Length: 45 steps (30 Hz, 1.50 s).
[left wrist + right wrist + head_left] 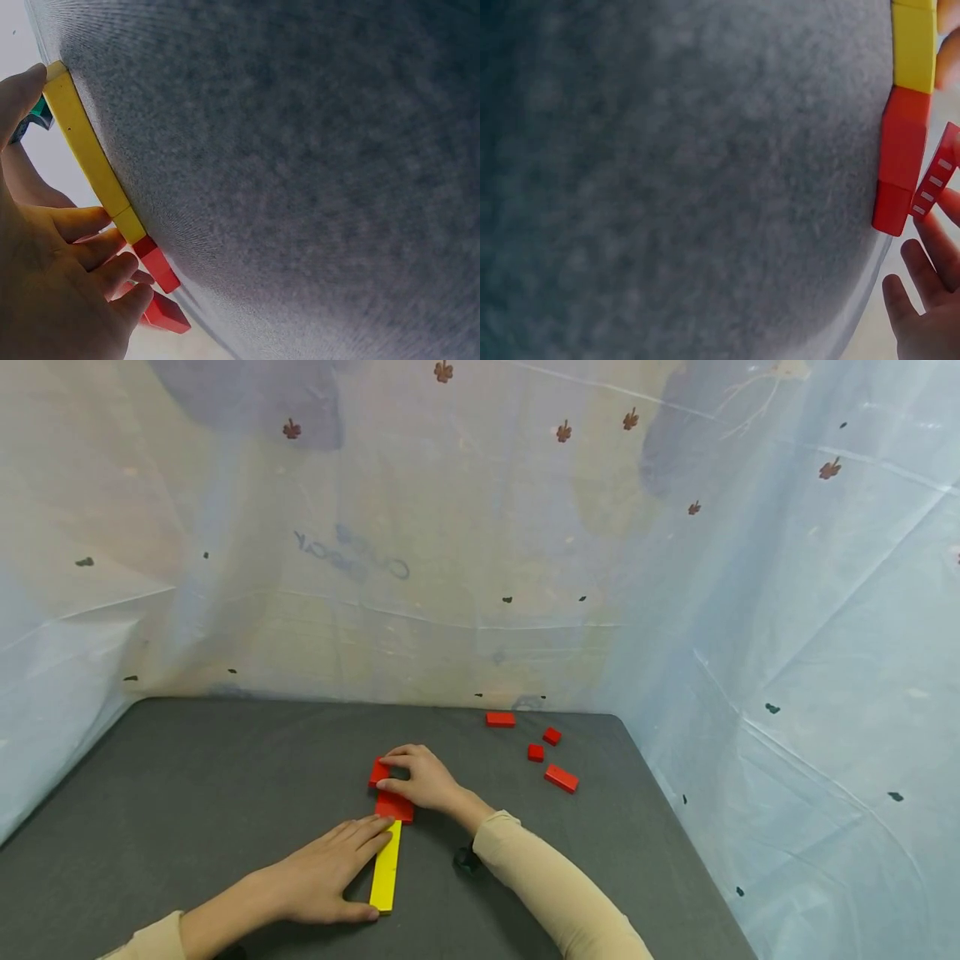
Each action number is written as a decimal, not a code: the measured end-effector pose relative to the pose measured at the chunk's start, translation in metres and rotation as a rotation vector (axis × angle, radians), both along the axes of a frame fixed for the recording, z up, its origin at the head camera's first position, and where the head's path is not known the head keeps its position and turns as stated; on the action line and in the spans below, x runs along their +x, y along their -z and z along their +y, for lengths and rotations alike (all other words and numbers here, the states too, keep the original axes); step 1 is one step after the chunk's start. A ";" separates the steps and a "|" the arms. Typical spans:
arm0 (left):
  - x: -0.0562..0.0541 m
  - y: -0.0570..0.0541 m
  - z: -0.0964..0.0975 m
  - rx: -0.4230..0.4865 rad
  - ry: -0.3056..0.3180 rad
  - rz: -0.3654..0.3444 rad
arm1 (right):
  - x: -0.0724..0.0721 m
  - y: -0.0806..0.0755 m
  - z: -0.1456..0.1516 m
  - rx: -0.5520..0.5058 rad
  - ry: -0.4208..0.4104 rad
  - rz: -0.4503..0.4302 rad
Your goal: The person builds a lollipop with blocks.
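Observation:
A yellow strip of blocks point(386, 868) lies on the table, with a seam between pieces visible in the left wrist view. Red blocks point(395, 807) continue the line at its far end. My left hand point(322, 872) lies along the strip's left side, thumb by the near end and outstretched fingertips touching near the red end. Above the far end of the line, my right hand point(423, 781) pinches a separate red block point(377, 772) between thumb and finger. That block point(934, 176) is tilted in the right wrist view and shows pale marks along one face.
On the grey table point(247, 777), a red block point(500, 719) lies near the back edge. Two small red cubes point(536, 752) and another longer red block point(561, 778) lie to the right. Plastic sheeting point(450, 527) hangs behind and at the sides.

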State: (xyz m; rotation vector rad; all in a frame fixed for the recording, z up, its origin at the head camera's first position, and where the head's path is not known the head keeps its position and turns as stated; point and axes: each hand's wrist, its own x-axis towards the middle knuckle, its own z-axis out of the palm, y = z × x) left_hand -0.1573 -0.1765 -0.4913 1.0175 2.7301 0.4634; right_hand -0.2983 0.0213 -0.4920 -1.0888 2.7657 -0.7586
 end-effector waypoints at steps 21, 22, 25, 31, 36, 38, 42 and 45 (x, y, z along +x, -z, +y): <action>-0.001 -0.003 -0.001 0.009 0.023 0.014 | 0.004 -0.004 -0.013 0.115 -0.067 0.024; -0.001 -0.003 -0.001 0.010 0.024 0.014 | 0.004 -0.004 -0.013 0.120 -0.067 0.025; -0.001 -0.002 -0.001 0.012 0.024 0.009 | 0.005 -0.002 -0.014 0.127 -0.065 0.024; -0.001 -0.002 -0.001 0.009 0.015 -0.014 | 0.006 -0.001 -0.015 0.133 -0.064 0.030; -0.002 -0.002 0.001 0.001 0.004 -0.025 | 0.006 0.000 -0.015 0.112 -0.058 0.039; -0.001 -0.002 0.001 -0.004 0.000 -0.029 | 0.005 0.000 -0.016 0.101 -0.047 0.042; -0.001 -0.002 0.001 -0.006 -0.004 -0.037 | 0.005 -0.001 -0.017 0.089 -0.016 0.044; -0.001 -0.002 0.001 -0.003 -0.006 -0.041 | 0.006 -0.001 -0.018 0.095 0.002 0.037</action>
